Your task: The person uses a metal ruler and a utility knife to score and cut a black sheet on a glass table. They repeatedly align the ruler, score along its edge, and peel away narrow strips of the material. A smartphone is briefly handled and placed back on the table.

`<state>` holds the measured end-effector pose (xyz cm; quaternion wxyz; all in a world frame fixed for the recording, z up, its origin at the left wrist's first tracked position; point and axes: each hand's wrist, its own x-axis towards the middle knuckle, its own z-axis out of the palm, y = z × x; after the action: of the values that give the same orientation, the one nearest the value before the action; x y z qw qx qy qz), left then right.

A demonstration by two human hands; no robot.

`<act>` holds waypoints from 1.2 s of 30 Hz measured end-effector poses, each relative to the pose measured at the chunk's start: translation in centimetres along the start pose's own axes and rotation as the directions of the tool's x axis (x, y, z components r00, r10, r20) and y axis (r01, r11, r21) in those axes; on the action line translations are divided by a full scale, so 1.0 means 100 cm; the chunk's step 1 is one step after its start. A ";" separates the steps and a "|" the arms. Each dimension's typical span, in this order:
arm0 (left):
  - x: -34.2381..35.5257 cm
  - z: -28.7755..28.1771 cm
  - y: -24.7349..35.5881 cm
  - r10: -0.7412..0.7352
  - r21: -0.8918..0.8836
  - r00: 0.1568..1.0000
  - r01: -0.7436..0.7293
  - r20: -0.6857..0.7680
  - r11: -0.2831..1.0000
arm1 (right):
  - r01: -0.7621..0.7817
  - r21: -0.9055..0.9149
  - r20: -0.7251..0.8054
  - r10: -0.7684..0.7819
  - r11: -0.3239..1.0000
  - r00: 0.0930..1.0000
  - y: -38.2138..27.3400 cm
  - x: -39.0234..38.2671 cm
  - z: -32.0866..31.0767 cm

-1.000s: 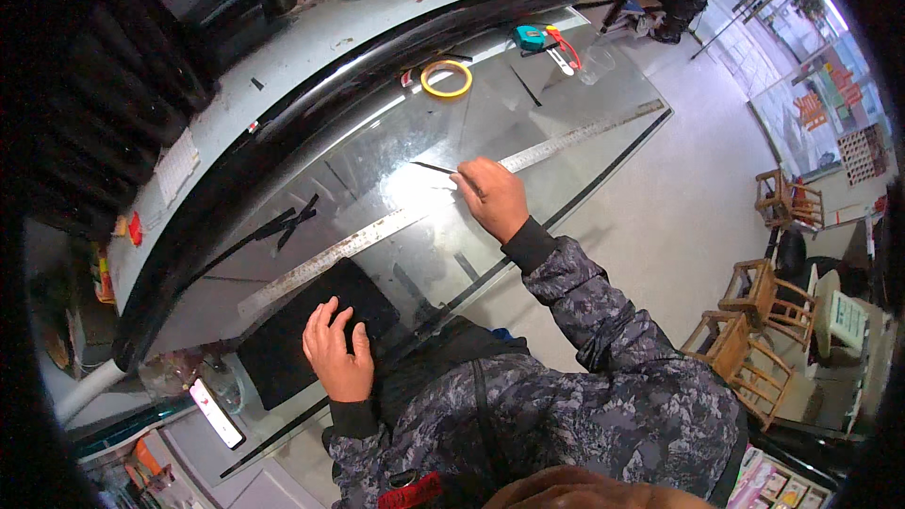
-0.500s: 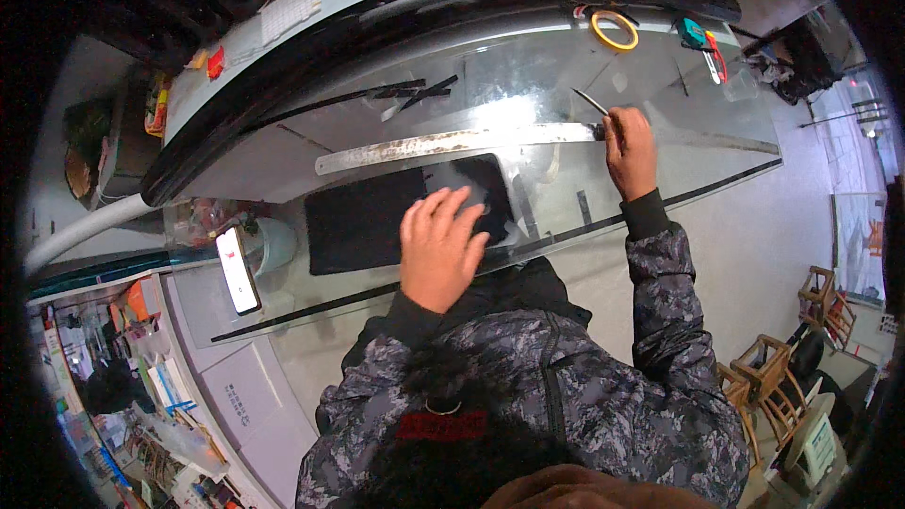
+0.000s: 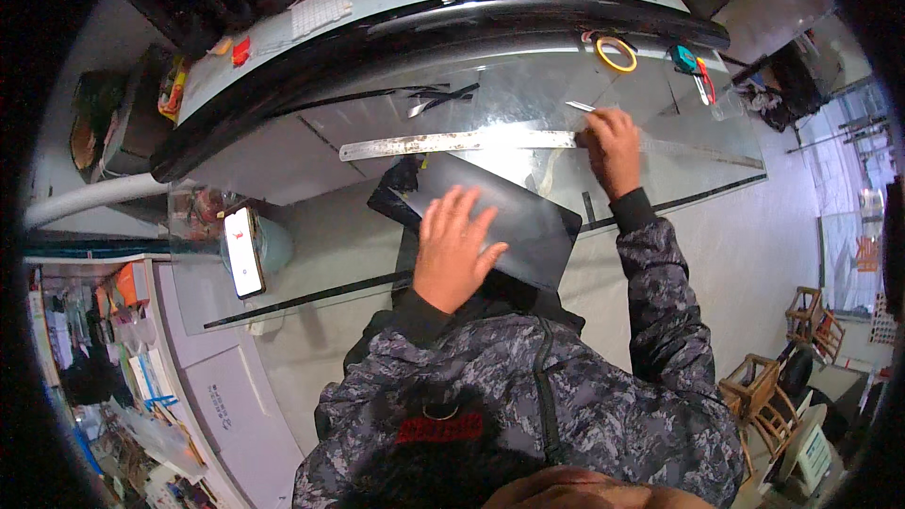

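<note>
My left hand (image 3: 454, 250) lies with fingers spread on a black sheet of film (image 3: 514, 217), touching its near part. The sheet sits at a slant on the glass tabletop, with its left corner crumpled. My right hand (image 3: 618, 153) is closed around a slim craft knife (image 3: 580, 106), whose pale blade points to the upper left. Under that hand runs a long steel ruler (image 3: 462, 142), just beyond the sheet. My right fingers hide part of the ruler and the knife's handle. Several thin black offcuts (image 3: 443, 99) lie beyond the ruler.
A long black roll (image 3: 452, 26) spans the table's far side. At the far right are a yellow tape roll (image 3: 616, 54), a teal tape measure (image 3: 684, 58) and a red-handled tool (image 3: 707, 85). A lit phone (image 3: 242, 254) rests at the left. The glass has a dark near edge (image 3: 311, 300).
The black sheet has turned clockwise and shifted right and nearer, with my left hand on it. My right hand keeps the knife at the ruler. The head view has shifted slightly.
</note>
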<state>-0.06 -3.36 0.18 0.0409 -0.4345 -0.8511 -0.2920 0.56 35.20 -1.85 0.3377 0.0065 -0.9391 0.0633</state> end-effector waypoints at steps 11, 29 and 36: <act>-0.014 -0.005 0.020 -0.038 0.105 0.995 0.029 0.087 0.994 | 0.085 0.218 0.229 -0.136 0.972 0.964 -0.063 -0.007 0.001; -0.006 -0.035 -0.019 -0.035 0.084 0.982 0.020 0.188 0.996 | 0.069 0.264 0.130 -0.106 0.962 0.986 -0.061 -0.021 -0.005; -0.009 -0.022 0.000 -0.061 0.177 0.974 0.022 0.219 0.984 | 0.032 0.227 0.179 -0.075 0.973 0.981 -0.069 -0.021 -0.012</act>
<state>0.04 -5.20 1.73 -0.0237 -0.4415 -0.8812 -0.1670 3.37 28.40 -1.49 0.2471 0.0757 -0.9530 0.1584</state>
